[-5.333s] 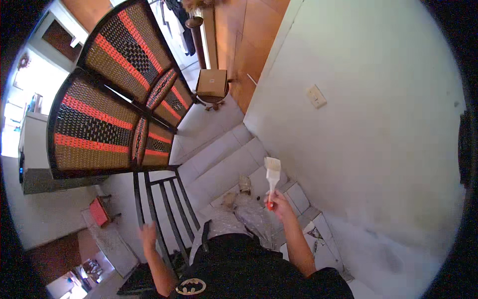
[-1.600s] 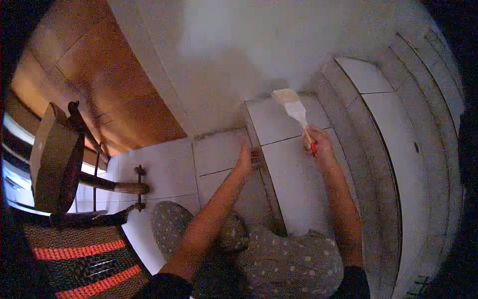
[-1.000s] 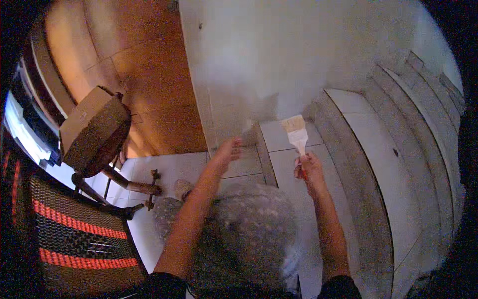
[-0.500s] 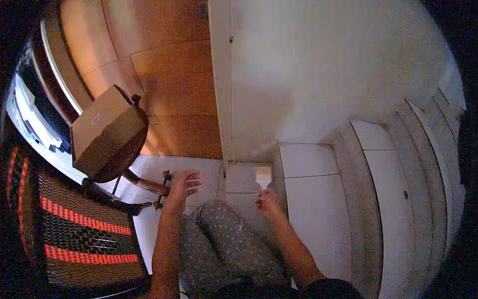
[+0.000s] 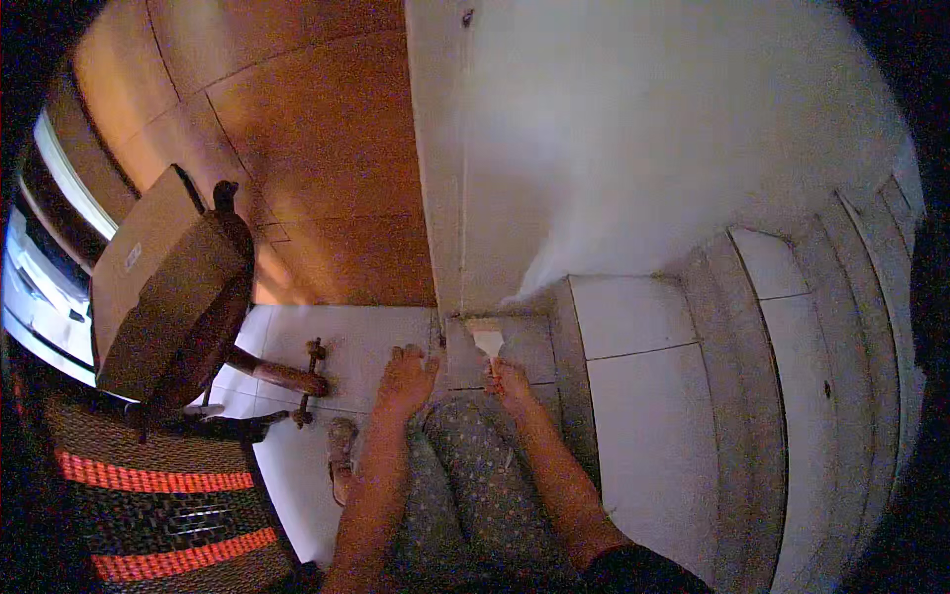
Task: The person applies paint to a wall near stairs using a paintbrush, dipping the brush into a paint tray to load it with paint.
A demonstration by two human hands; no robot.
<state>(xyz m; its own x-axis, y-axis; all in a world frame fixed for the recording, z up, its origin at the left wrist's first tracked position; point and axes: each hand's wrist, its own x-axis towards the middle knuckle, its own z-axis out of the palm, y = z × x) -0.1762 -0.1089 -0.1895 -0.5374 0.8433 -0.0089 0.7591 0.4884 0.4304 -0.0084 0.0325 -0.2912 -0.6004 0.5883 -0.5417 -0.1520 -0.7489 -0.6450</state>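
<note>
My right hand [image 5: 511, 386] is closed round the red handle of a flat paintbrush [image 5: 486, 337]. Its wide, pale bristle end points away from me, over the tiled floor at the foot of the stairs, close to the wall's base. Whether the bristles touch the tiles, I cannot tell. To the left, my left hand [image 5: 408, 381] is held out over the floor with its fingers apart and slightly bent, holding nothing. My knees in dotted grey trousers [image 5: 475, 450] are below and between both arms.
Tiled stairs [image 5: 648, 396] climb on the right beside a white wall [image 5: 633, 148]. A wooden door [image 5: 327, 178] stands ahead on the left. A cardboard box [image 5: 158, 287] rests on a dark wooden stand, whose feet [image 5: 309, 381] reach toward my left hand. A woven chair [image 5: 158, 505] is nearest left.
My left hand has come right, toward the brush. My right hand and the paintbrush have shifted left, closer to the corner by the door. The view has turned a little.
</note>
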